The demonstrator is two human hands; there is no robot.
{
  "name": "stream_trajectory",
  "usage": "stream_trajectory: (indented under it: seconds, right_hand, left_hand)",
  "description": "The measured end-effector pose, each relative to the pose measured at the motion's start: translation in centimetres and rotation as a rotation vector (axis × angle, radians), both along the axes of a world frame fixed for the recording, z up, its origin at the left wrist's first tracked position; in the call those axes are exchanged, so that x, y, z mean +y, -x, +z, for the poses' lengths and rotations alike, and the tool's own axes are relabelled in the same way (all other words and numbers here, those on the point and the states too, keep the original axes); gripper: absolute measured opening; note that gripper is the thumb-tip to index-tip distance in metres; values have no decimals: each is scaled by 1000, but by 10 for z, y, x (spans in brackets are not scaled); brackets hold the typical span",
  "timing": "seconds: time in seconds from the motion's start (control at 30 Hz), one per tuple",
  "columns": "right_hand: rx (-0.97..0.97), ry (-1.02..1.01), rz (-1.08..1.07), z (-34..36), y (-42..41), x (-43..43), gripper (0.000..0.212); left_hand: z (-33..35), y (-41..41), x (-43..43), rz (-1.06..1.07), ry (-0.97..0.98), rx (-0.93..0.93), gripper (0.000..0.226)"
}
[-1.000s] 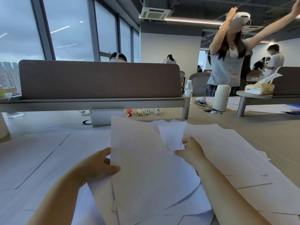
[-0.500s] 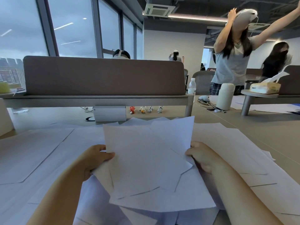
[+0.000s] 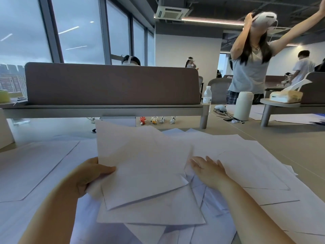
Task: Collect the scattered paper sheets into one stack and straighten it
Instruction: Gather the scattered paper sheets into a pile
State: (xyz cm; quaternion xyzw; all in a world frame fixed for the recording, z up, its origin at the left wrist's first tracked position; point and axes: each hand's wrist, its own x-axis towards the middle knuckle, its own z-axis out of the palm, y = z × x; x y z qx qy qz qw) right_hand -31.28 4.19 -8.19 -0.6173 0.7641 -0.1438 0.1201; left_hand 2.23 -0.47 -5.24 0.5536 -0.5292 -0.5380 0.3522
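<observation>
A: Where is the uneven bundle of white paper sheets [image 3: 144, 166]?
B: Lifted and tilted over the middle of the pale beige surface [image 3: 290, 143]. The left hand [image 3: 88, 176] has its grip closed on the bundle's left edge, thumb on top.
A: The right hand [image 3: 208, 171]?
B: Its grip is open, fingers spread flat on loose white sheets [image 3: 255, 164] just beside the bundle.
A: Beyond?
B: A grey-brown divider panel [image 3: 112, 83].

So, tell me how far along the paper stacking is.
Done: several sheets are gathered into a rough bundle, edges skewed. In hand: the left hand grips that bundle's edge; the right hand is spread open over the loose sheets on the right. Left: those, the sheet at left, and squaring up.
</observation>
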Motion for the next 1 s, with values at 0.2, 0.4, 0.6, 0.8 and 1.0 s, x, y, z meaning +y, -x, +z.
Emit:
stream_trajectory:
  seconds: [0.2,0.4,0.6,0.8,1.0]
  right_hand:
    - [-112,219,29,8,-13,1,47]
    - [38,3,-38,0,0,0,63]
    - [-21,273,-8,5,-4,0,44]
    - [-1,121,39,0,-4,-1,53]
    - [-41,209,-78,6,-5,4,49]
  left_hand:
    - [-2,-3,-1,30,-62,-33,16]
    - [0,-5,2,-22,-33,-79,12]
    - [2,-8,0,171,21,107,13]
    - [-3,8,5,74,-34,-38,22]
    - [1,16,8,14,107,-304,39]
